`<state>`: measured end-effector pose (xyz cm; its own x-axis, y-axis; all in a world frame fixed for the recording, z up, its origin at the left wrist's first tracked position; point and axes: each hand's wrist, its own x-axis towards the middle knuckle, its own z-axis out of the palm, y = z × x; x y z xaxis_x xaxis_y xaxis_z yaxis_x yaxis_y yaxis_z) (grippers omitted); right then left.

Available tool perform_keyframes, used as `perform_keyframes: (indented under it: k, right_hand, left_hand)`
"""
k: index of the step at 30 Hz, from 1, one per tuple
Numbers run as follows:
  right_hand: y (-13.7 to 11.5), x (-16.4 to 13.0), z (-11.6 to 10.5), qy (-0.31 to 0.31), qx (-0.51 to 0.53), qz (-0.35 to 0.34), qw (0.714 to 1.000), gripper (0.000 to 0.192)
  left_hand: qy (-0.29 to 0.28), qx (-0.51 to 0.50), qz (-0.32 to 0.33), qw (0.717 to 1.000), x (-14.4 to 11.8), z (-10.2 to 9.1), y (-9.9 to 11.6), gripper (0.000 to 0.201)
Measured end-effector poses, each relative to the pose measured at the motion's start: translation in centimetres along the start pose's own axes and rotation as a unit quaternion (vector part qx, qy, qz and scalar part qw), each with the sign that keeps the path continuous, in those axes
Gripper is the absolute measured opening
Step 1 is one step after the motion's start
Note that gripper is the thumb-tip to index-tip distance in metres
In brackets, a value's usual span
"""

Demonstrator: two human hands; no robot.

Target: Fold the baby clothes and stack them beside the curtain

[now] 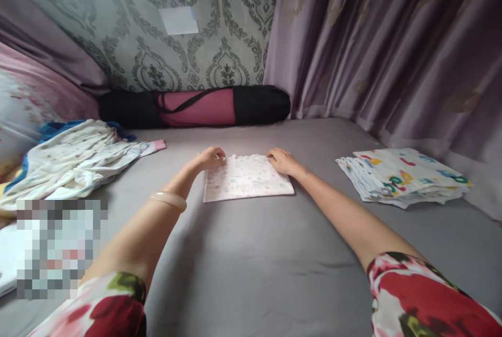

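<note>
A small white cloth with a faint coloured print (246, 179) lies folded flat on the grey bed sheet (251, 264) in front of me. My left hand (210, 158) pinches its far left corner, fingers closed on the edge. At the far right corner my right hand (281, 160) rests on the fabric, holding the edge down. A pale bangle sits on my left wrist. Both sleeves are red floral.
A stack of folded cloths with coloured letters (403, 176) lies to the right. A heap of unfolded white and blue laundry (74, 156) sits at the left. A black and pink rolled bag (196, 107) lies against the patterned wall; purple curtains (392, 49) hang right.
</note>
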<state>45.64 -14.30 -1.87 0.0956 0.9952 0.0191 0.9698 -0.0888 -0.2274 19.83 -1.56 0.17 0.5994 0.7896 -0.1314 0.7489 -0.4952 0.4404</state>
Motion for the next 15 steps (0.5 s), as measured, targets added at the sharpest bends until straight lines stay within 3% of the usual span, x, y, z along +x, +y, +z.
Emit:
perform_keyframes:
  k: [6, 15]
  right_hand:
    - [-0.2, 1.3, -1.4, -0.094, -0.032, 0.023, 0.995, 0.033]
    - [-0.2, 1.7, -3.5, -0.123, 0.002, 0.014, 0.992, 0.028]
  left_hand:
    - [-0.078, -0.019, -0.009, 0.997, 1.0, -0.7, -0.3, 0.042]
    - [-0.100, -0.005, 0.000, 0.995, 1.2, -0.4, -0.8, 0.034]
